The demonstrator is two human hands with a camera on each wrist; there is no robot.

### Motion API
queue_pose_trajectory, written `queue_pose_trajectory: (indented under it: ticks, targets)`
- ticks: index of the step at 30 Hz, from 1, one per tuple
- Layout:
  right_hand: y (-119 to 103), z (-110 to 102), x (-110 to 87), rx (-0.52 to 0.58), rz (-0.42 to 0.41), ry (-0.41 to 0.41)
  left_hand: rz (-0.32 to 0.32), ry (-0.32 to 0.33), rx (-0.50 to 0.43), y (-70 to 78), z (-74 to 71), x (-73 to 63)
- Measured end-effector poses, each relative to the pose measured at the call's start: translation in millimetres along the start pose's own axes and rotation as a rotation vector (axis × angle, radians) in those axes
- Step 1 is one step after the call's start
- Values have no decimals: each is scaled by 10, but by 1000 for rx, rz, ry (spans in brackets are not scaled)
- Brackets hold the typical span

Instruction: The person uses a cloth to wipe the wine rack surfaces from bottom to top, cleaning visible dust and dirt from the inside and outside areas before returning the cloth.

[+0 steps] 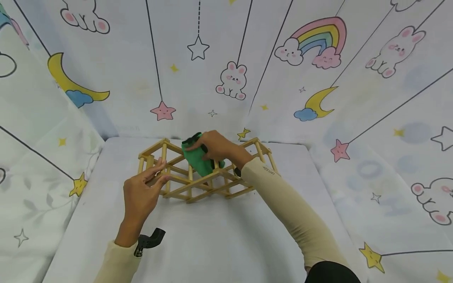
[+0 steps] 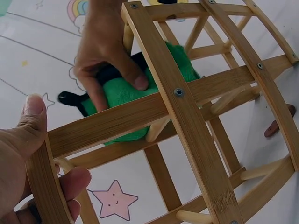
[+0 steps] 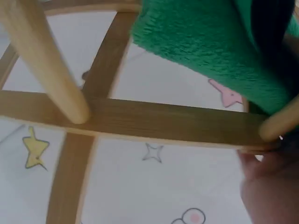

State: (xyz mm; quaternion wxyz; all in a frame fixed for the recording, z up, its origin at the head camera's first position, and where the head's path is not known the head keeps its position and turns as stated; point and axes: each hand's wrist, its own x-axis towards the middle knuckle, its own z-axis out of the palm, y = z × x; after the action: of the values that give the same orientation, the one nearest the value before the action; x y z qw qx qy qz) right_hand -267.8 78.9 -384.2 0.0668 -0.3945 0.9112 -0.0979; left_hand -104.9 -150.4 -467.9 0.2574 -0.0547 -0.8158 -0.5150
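A rack of pale wooden slats and round dowels (image 2: 194, 135) stands toward the back of the white surface, screws showing at its slat crossings. At its left end, my left hand (image 1: 141, 192) grips an end slat, thumb on one side and fingers curled round the other. My right hand (image 1: 219, 147) holds a fluffy green cloth with black trim (image 1: 192, 157) at the middle of the rack. In the left wrist view the cloth is bunched against a slat, with the thumb pressed into the green pile. Cloth and slats fill much of the right wrist view, hiding part of that hand.
The white-covered tabletop (image 1: 212, 239) runs from the rack toward me. Behind and on both sides hang white sheets (image 1: 131, 59) printed with stars, moons and rabbits. A black camera mount (image 1: 152, 239) juts from my left wrist.
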Motion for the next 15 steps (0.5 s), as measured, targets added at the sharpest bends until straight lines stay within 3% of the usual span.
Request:
queue_pose_trajectory:
  ticks: [1, 3, 6, 8, 10, 15]
  targets:
    - [-2, 8, 6, -3, -10, 19, -5, 4, 0, -4, 1, -7]
    - [-9, 1, 12, 78, -6, 193, -15, 7, -4, -7, 4, -19]
    - [-3, -96, -66, 346, 46, 521, -22, 3, -6, -4, 14, -19]
    - [24, -199, -163, 518, 69, 677, -25, 2, -5, 0, 20, -15]
    - [59, -306, -303, 596, 120, 742, -21, 4, -2, 4, 20, -9]
    - [185, -351, -681, 588, 231, 773, -20, 14, -1, 0, -6, -2]
